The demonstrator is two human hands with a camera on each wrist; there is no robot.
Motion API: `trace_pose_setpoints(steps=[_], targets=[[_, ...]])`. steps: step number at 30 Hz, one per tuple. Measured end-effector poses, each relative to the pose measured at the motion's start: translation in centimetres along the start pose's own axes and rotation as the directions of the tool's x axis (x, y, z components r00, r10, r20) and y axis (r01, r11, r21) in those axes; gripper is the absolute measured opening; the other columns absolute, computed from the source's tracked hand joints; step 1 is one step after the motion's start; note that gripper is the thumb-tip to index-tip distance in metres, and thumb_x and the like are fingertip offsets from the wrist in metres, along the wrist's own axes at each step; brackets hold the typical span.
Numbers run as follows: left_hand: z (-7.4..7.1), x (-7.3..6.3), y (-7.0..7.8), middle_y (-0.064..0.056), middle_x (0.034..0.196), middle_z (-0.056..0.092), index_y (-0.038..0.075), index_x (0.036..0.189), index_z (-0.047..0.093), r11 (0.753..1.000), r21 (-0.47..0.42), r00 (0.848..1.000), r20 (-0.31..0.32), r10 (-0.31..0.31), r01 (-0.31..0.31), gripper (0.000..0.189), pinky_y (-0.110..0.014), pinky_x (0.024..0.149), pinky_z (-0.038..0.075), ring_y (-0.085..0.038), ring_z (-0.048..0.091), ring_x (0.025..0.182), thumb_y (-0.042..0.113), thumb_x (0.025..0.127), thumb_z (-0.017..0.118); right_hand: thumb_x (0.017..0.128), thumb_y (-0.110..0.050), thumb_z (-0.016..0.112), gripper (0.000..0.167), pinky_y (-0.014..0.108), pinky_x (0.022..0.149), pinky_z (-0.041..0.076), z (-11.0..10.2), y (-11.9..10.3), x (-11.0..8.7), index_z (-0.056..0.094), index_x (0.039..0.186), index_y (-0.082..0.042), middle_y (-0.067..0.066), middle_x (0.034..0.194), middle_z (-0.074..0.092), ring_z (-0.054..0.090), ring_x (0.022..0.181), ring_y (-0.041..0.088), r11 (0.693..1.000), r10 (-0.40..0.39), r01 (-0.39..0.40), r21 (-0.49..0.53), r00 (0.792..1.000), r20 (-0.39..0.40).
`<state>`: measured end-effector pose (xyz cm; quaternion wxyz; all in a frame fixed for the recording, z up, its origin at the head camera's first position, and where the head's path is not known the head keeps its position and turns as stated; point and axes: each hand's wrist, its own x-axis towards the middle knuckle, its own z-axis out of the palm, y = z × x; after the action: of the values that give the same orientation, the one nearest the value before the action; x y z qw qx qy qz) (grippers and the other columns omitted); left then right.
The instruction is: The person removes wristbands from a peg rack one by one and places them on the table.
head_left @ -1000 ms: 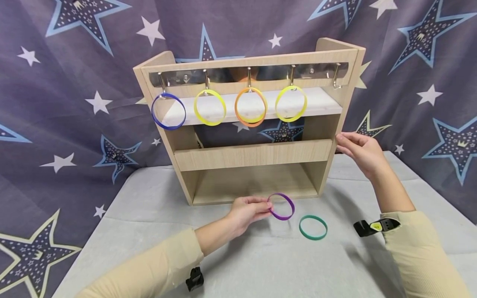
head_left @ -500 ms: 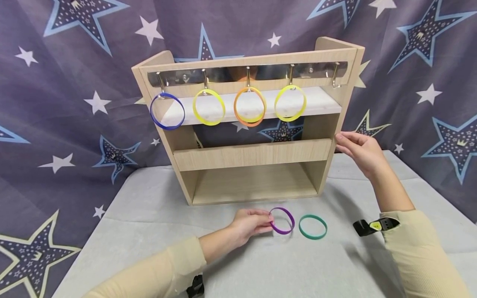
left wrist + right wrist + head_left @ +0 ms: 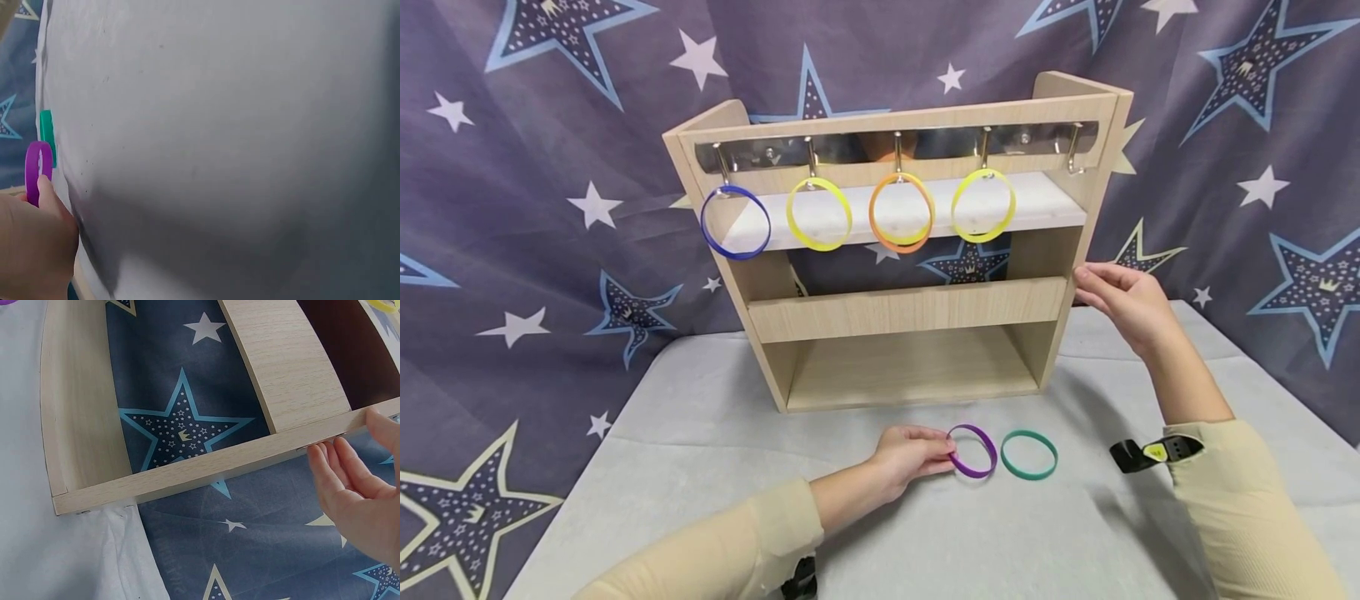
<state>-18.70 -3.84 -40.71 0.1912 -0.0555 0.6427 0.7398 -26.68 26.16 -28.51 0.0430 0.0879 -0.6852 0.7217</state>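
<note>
My left hand (image 3: 913, 457) pinches a purple wristband (image 3: 973, 452) at its left side, low over the grey cloth. The band is upright and slightly tilted in the left wrist view. A green wristband (image 3: 1029, 455) is just to its right, with a narrow gap between the two in the head view. My right hand (image 3: 1126, 302) holds the right side panel of a wooden shelf (image 3: 910, 310), thumb at the front edge and fingertips against the outer face. On its hook rail hang a blue band (image 3: 735, 254), yellow bands (image 3: 818, 246) and an orange band (image 3: 904, 249).
The metal rail (image 3: 857, 150) runs along the shelf's top front; its rightmost hook (image 3: 1073, 150) bears no band. A white board (image 3: 1045, 200) lies behind the bands. Grey cloth (image 3: 925, 542) covers the table, and a star-patterned curtain (image 3: 550, 275) hangs behind.
My left hand has moved down and slightly right, bringing the purple wristband lower and close beside the green one. My right hand stays on the shelf's side.
</note>
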Motion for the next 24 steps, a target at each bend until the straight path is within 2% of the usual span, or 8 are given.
trace_pose_setpoints(steps=[10,16,20,24], targets=[[0.3,-0.2,-0.2,-0.03,0.104,0.068,-0.017,0.108,0.061,0.999,0.031,1.0,0.014,-0.009,0.008,0.026,-0.035,0.082,0.062,-0.023,0.073,0.085,-0.009,0.084,0.065,0.09,-0.022,0.067,0.007,0.003,0.077,0.053,-0.1,0.0,0.1,0.065,0.097,-0.023,-0.018,0.093,0.068,0.064,0.088,-0.008,0.999,0.011,-0.011,-0.034,1.0,-0.003],[0.3,-0.2,-0.3,-0.027,0.097,0.07,-0.017,0.105,0.062,0.996,0.086,0.999,0.038,-0.018,0.015,0.024,-0.035,0.079,0.063,-0.021,0.073,0.08,-0.007,0.084,0.066,0.092,-0.015,0.064,0.01,0.006,0.08,0.055,-0.1,0.1,0.1,0.069,0.092,-0.023,-0.016,0.091,0.071,0.066,0.087,-0.006,0.999,-0.016,0.015,0.036,1.0,0.018],[0.3,-0.2,0.1,-0.03,0.098,0.069,-0.018,0.105,0.062,0.987,0.16,0.997,0.075,-0.023,0.011,0.024,-0.037,0.08,0.063,-0.024,0.073,0.081,-0.006,0.084,0.066,0.092,-0.013,0.063,0.011,0.006,0.08,0.055,-0.1,0.0,0.1,0.069,0.092,-0.022,-0.015,0.09,0.071,0.067,0.087,-0.006,0.998,-0.022,0.02,0.06,1.0,0.023],[0.3,-0.4,0.8,-0.031,0.096,0.069,-0.017,0.101,0.064,0.96,0.281,0.996,0.082,-0.026,0.002,0.022,-0.036,0.075,0.064,-0.03,0.073,0.081,-0.005,0.084,0.067,0.092,-0.013,0.063,0.01,0.006,0.08,0.055,-0.1,0.0,0.1,0.069,0.092,-0.022,-0.015,0.09,0.071,0.067,0.087,-0.006,0.998,-0.017,0.016,0.059,1.0,0.021]])
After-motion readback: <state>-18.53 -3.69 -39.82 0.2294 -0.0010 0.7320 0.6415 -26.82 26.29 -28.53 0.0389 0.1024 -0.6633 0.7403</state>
